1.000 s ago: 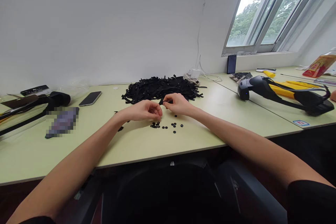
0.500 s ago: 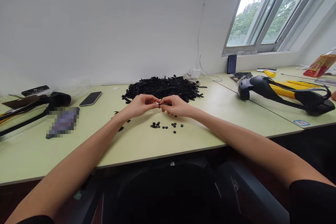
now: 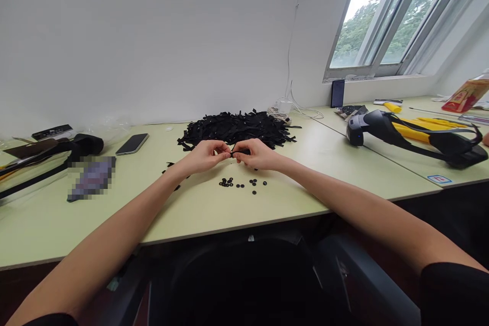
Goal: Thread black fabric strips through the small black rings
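1. Above the pale green bench [image 3: 198, 209], both forearms are being held reaching forward, and the left hand [image 3: 204, 157] and right hand [image 3: 257, 155] are being kept together, partly closed.
2. A small black piece [image 3: 237, 153] is being pinched between them.
3. A heap of black strips [image 3: 235, 129] is being left just beyond, with black washers [image 3: 240, 183] scattered just nearer.

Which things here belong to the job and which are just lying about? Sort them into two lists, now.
In use: left hand; right hand; black piece pinched between them; strip pile; black rings.
Lying about: phone; headset; carton.
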A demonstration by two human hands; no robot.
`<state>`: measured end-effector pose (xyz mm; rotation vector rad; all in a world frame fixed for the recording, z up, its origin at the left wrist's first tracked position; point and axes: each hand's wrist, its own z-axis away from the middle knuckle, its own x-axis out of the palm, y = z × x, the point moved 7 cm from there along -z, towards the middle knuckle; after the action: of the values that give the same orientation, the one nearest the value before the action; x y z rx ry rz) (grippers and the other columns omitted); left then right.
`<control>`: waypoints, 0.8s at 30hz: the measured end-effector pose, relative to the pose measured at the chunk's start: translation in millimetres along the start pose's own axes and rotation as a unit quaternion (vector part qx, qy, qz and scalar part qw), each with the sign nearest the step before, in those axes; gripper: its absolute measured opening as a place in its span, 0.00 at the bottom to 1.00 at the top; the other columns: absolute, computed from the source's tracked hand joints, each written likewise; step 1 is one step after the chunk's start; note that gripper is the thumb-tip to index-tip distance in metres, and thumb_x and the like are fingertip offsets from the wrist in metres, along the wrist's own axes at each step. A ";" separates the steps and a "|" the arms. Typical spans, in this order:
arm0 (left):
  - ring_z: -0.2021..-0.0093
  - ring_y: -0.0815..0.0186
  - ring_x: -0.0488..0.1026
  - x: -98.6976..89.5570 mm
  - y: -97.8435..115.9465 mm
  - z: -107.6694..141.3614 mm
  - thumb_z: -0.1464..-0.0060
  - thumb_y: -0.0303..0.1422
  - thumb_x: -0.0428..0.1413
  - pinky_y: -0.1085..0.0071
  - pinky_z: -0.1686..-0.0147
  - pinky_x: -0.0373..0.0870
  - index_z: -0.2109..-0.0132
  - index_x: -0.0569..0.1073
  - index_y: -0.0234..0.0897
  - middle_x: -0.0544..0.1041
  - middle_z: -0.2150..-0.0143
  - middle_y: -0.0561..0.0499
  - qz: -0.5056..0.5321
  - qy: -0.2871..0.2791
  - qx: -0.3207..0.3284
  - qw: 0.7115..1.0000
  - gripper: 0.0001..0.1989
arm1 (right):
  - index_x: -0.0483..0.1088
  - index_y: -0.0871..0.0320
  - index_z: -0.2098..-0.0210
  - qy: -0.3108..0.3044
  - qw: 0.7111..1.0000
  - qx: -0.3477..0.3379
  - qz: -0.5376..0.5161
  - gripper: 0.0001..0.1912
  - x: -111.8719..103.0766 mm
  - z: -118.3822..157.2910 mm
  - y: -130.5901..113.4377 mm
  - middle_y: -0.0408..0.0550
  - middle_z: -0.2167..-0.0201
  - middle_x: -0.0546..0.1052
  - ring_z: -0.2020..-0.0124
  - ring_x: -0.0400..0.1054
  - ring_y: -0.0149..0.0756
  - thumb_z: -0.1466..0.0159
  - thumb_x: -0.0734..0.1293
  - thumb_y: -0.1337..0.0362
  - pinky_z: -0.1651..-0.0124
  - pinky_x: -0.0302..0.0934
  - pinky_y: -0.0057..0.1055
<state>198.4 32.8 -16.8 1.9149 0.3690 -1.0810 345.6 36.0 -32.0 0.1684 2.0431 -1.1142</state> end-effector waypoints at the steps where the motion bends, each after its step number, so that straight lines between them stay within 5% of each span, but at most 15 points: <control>1: 0.67 0.67 0.69 0.9 1.4 0.0 0.38 0.44 0.56 0.70 0.66 0.64 0.60 0.79 0.37 0.80 0.62 0.51 -0.008 0.003 0.001 1.000 0.15 | 0.75 0.59 0.65 0.000 1.000 -0.003 0.001 0.09 0.4 0.2 -0.1 0.44 0.71 0.76 0.75 0.60 0.28 0.34 0.63 0.64 0.70 0.51 0.29; 7: 0.65 0.65 0.72 5.2 0.6 -1.4 0.38 0.43 0.55 0.70 0.65 0.65 0.58 0.79 0.38 0.81 0.60 0.50 -0.030 0.015 -0.007 0.999 0.14 | 0.76 0.59 0.66 0.013 1.000 0.025 0.011 0.07 1.0 -1.5 7.4 0.43 0.73 0.76 0.77 0.61 0.27 0.35 0.66 0.66 0.71 0.53 0.28; 11: 0.65 0.63 0.74 -12.7 -9.6 -1.1 0.38 0.46 0.55 0.68 0.66 0.64 0.54 0.79 0.39 0.81 0.63 0.49 -0.090 0.047 -0.031 0.994 0.17 | 0.74 0.59 0.65 0.130 0.980 0.118 -0.095 0.08 -23.3 -3.0 25.1 0.47 0.71 0.77 0.79 0.63 0.27 0.32 0.67 0.61 0.77 0.55 0.27; 15: 0.65 0.59 0.75 -35.4 -33.3 2.5 0.38 0.48 0.53 0.66 0.67 0.64 0.57 0.79 0.40 0.82 0.63 0.47 -0.175 0.010 -0.110 0.978 0.18 | 0.65 0.55 0.39 0.259 0.878 0.228 -0.331 0.22 -44.3 6.6 54.1 0.51 0.60 0.81 0.80 0.64 0.27 0.28 0.65 0.51 0.81 0.58 0.26; 17: 0.63 0.57 0.76 -48.7 -46.2 5.5 0.40 0.48 0.52 0.65 0.67 0.64 0.58 0.79 0.40 0.82 0.60 0.45 -0.220 0.003 -0.149 0.964 0.19 | 0.49 0.51 0.26 0.274 0.864 0.238 -0.350 0.38 -47.1 8.7 58.9 0.52 0.56 0.81 0.79 0.68 0.28 0.29 0.67 0.51 0.82 0.60 0.25; 20: 0.59 0.53 0.78 -67.9 -68.8 12.2 0.42 0.49 0.53 0.65 0.66 0.66 0.55 0.79 0.41 0.83 0.56 0.43 -0.282 -0.006 -0.224 0.933 0.20 | 0.37 0.48 0.22 0.245 0.904 0.195 -0.293 0.48 -42.8 5.9 50.6 0.52 0.53 0.81 0.78 0.70 0.29 0.30 0.68 0.53 0.82 0.60 0.26; 24: 0.57 0.45 0.80 -88.3 -103.8 25.7 0.52 0.51 0.59 0.62 0.63 0.70 0.58 0.81 0.38 0.83 0.58 0.36 -0.320 -0.033 -0.331 0.887 0.23 | 0.67 0.55 0.33 0.118 0.979 0.093 -0.141 0.28 -19.2 -0.5 22.8 0.52 0.57 0.82 0.77 0.68 0.28 0.30 0.67 0.54 0.77 0.62 0.27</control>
<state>70.0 84.7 -9.0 1.1465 1.2223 -1.2122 368.7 54.7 -33.4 0.1098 2.2177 -1.5248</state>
